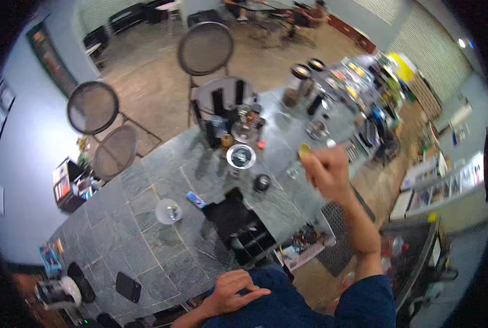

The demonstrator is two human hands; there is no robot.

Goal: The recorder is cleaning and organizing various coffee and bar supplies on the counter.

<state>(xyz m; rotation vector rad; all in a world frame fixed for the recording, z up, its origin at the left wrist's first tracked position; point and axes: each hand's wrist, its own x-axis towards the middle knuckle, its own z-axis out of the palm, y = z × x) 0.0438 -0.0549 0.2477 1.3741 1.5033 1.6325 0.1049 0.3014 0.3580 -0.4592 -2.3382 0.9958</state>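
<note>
My right hand (328, 170) is raised over the right part of the tiled counter (117, 221). It grips a small yellow-green round thing (304, 150), too blurred to name surely. Below and left of that hand stands a clear glass (293, 170). In front of my dark blue shirt, my left hand (235, 289) hovers with its thumb apart from the fingers and nothing visible in it. A black stand or appliance (240, 225) lies on the counter ahead of it. Near this are a round black object (262, 183) and a jar with a dark, white-rimmed top (241, 157).
An open drawer (305, 250) full of small items juts out beside me. A white bowl (169, 211), a blue packet (196, 199) and a phone (128, 287) lie on the counter. Round-backed chairs (93, 107) stand beyond. Bottles and clutter (354, 78) crowd the right counter. People sit far back.
</note>
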